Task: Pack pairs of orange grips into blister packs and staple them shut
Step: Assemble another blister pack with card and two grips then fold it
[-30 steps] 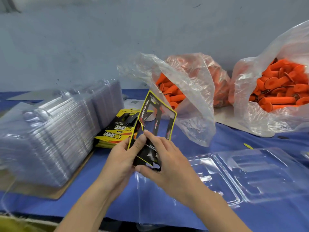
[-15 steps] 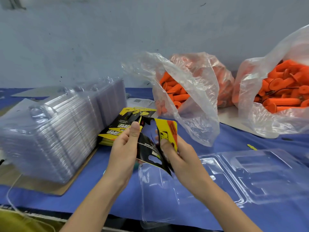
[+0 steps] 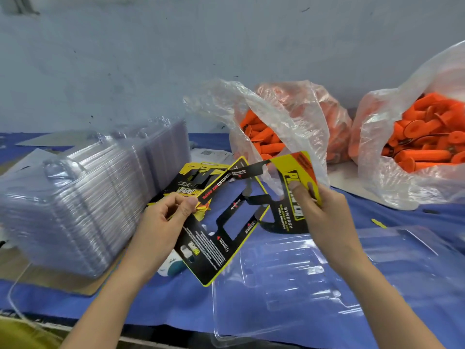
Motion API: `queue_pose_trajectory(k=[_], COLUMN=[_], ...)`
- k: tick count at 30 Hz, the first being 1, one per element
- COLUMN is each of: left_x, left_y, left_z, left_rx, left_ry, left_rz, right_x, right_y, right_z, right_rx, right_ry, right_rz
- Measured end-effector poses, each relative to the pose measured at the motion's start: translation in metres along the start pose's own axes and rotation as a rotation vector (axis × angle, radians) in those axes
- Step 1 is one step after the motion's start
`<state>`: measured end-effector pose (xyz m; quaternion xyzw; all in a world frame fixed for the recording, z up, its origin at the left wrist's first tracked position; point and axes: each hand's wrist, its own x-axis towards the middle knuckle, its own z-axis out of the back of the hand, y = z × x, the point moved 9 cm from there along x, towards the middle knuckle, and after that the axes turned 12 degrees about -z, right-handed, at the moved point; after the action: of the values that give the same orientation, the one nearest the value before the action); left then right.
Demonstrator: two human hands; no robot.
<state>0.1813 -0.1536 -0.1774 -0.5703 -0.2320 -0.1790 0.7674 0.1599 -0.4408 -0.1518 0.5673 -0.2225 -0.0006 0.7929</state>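
Observation:
My left hand (image 3: 167, 217) pinches the left edge of a black-and-yellow printed insert card (image 3: 221, 238), unfolded above the table. My right hand (image 3: 319, 210) pinches the card's other panel (image 3: 295, 187), yellow with an orange corner. Beneath them lies an open clear blister pack (image 3: 327, 278) with nothing in it, on the blue cloth. Orange grips fill two clear plastic bags, one at the centre back (image 3: 261, 139) and one at the right (image 3: 425, 137).
A tall stack of clear blister packs (image 3: 83, 197) stands at the left on cardboard. A pile of printed cards (image 3: 191, 180) lies behind my left hand. A white and teal object (image 3: 173, 268) shows under the card. A grey wall runs behind.
The folded card has been opened out: my right hand swung its yellow panel up and to the right, and my left hand moved left with the black panel.

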Motion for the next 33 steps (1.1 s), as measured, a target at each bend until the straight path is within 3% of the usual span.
queue_pose_trajectory(k=[7, 16, 23, 27, 29, 31, 33], left_x=[0.011, 0.056, 0.078, 0.078, 0.076, 0.073, 0.067], left_y=[0.021, 0.058, 0.118, 0.112, 0.089, 0.047, -0.010], left_z=[0.048, 0.092, 0.051, 0.049, 0.044, 0.027, -0.005], left_rx=[0.219, 0.418, 0.307, 0.584, 0.899, 1.151, 1.023], left_ry=[-0.056, -0.347, -0.336, -0.205, -0.062, -0.030, -0.092], left_rz=[-0.016, 0.069, 0.432, 0.493, 0.462, 0.308, 0.035], right_x=[0.015, 0.012, 0.006, 0.005, 0.004, 0.001, -0.004], right_y=[-0.008, -0.012, -0.024, -0.027, -0.025, -0.023, -0.017], right_z=[0.038, 0.078, 0.104, 0.104, 0.104, 0.105, 0.103], right_rx=[0.113, 0.335, 0.357, 0.349, 0.347, 0.348, 0.295], right_ry=[-0.104, -0.345, -0.485, -0.462, -0.457, -0.466, -0.474], right_rz=[-0.041, -0.032, -0.022, -0.042, -0.056, -0.061, -0.050])
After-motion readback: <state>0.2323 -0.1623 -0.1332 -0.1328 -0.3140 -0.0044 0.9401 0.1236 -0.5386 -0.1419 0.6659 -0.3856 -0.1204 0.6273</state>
